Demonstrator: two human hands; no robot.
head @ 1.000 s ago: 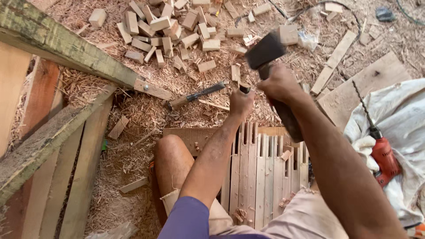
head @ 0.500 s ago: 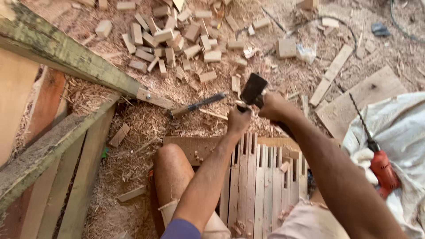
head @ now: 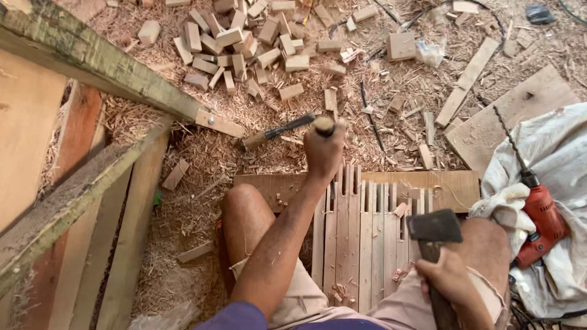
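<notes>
Sawdust-strewn floor (head: 183, 201) — chiselling slotted slats (head: 361, 238).
Left hand (head: 323, 153) grips a chisel handle (head: 324, 126) at the slats' far edge; right hand (head: 449, 281) clutches a hammer (head: 435, 235) nearer — red drill (head: 541, 223) beside.

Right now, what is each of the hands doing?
Left hand: closed around a chisel handle.
Right hand: closed, holding a hammer.
</notes>
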